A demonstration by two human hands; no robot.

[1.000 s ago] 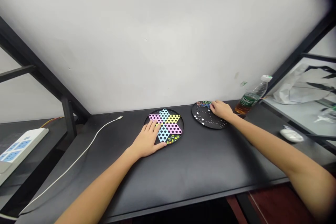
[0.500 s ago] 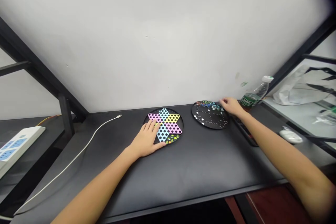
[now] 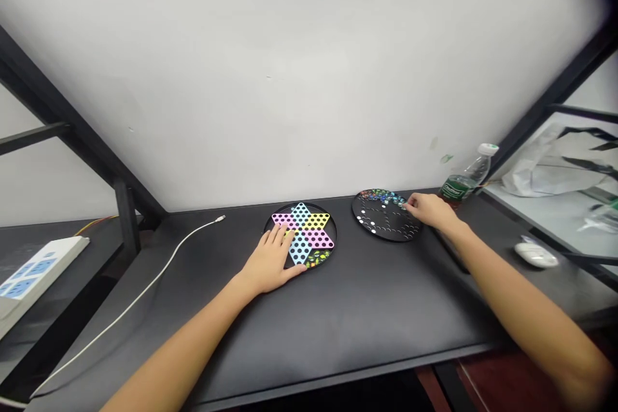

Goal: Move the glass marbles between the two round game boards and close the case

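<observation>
Lying palm down, the left hand (image 3: 271, 259) covers the near left part of the star board (image 3: 316, 236) in the head view. Its fingers are slightly spread over the pink and yellow points and its thumb reaches the near rim; whatever is under the palm is hidden. Green and yellow marbles (image 3: 318, 259) sit by the near right rim.

To the right, the right hand (image 3: 429, 209) is at the far right rim of the black board (image 3: 386, 225), thumb and fingers drawn close together in a narrow grip; I cannot tell whether they hold anything. Coloured marbles (image 3: 381, 196) line the far edge of this board, some blurring together near the fingertips. White spots mark its left half.

Beyond the right wrist stands the bottle (image 3: 466, 181), its lower part partly hidden by the hand. Its green label has white lettering too blurred to read surely. A dark object (image 3: 451, 248) is mostly covered by the right forearm. Farther right are a white mouse (image 3: 535, 253) and a clear bag (image 3: 533, 158). At left, the power strip (image 3: 38, 270) is cut off by the frame, and the white cable (image 3: 178, 248) crosses the table (image 3: 338, 322).
</observation>
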